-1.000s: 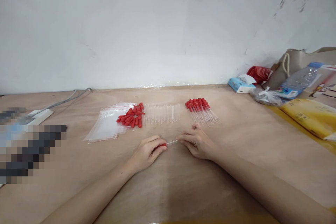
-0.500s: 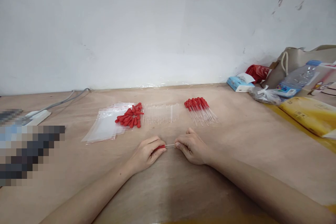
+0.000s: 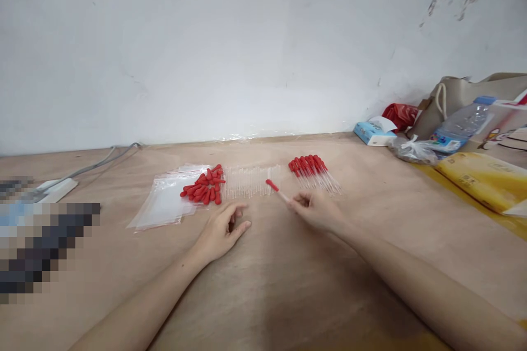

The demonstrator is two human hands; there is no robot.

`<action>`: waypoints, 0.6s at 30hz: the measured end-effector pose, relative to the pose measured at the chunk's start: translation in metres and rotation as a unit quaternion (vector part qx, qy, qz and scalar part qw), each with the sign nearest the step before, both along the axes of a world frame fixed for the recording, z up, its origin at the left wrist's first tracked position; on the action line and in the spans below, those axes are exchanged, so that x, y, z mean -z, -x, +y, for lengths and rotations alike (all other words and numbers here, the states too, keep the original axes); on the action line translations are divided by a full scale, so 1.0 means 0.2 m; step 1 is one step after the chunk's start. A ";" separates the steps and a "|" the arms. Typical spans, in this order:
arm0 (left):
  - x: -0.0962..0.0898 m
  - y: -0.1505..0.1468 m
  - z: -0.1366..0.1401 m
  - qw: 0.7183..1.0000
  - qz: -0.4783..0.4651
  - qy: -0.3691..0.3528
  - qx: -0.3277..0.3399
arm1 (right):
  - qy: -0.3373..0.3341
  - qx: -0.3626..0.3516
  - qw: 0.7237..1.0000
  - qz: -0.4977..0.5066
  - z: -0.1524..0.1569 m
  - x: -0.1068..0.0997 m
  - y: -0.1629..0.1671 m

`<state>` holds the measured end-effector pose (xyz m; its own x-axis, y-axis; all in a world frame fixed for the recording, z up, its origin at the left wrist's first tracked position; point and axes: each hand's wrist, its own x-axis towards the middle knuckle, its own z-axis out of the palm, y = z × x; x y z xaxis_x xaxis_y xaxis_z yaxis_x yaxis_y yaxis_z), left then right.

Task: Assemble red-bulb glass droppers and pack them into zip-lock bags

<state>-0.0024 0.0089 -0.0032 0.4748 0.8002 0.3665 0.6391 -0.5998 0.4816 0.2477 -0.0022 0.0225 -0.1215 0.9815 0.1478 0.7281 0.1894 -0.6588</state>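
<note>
While the left hand (image 3: 222, 231) is half-open and empty, the right hand (image 3: 316, 210) pinches a red-bulbed dropper (image 3: 278, 191) by its tube (image 3: 284, 196), seemingly leaving the bulb (image 3: 272, 185) free.

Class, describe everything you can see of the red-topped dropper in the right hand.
The dropper has a red, rubbery-looking bulb on a slim, see-through tube. It slants, bulb pointing away from the person and leftward, overlapping the row of loose tubes in view. The right hand pinches the tube and hides its other end.
</note>
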 end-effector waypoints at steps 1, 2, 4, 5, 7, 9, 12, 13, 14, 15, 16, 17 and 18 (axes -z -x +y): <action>0.00 0.00 0.00 1.000 0.006 0.003 0.007 | -0.017 0.045 0.999 -0.011 0.04 0.00 -0.02; 0.01 0.00 0.01 1.000 0.012 0.002 0.013 | -0.038 0.083 0.995 -0.030 0.08 0.00 -0.03; 0.00 0.00 0.01 1.000 0.019 0.001 0.018 | -0.071 0.134 0.985 -0.084 0.17 0.01 -0.03; 0.00 0.00 0.01 1.000 0.020 0.003 0.019 | -0.082 0.148 0.979 -0.115 0.21 0.01 -0.03; 0.00 -0.01 0.01 1.000 0.020 0.009 0.019 | -0.088 0.166 0.966 -0.175 0.27 0.03 0.00; 0.00 0.00 0.01 1.000 0.016 0.009 0.021 | -0.079 0.183 0.955 -0.218 0.32 0.05 0.02; 0.00 0.00 0.01 1.000 0.010 0.004 0.026 | -0.057 0.206 0.945 -0.248 0.35 0.09 0.03; 0.00 0.00 0.01 1.000 0.010 0.004 0.026 | -0.053 0.208 0.943 -0.253 0.35 0.09 0.03; 0.00 0.00 0.01 1.000 0.011 0.005 0.026 | -0.052 0.208 0.943 -0.256 0.35 0.10 0.03; 0.00 0.00 0.01 1.000 0.013 0.007 0.026 | -0.054 0.207 0.943 -0.257 0.35 0.10 0.03; 0.00 -0.01 0.01 1.000 0.014 0.009 0.025 | -0.058 0.206 0.943 -0.255 0.35 0.10 0.02; 0.00 -0.01 0.01 1.000 0.015 0.011 0.024 | -0.064 0.204 0.945 -0.249 0.35 0.10 0.03; 0.00 -0.01 0.01 1.000 0.016 0.012 0.024 | -0.070 0.202 0.947 -0.241 0.35 0.10 0.03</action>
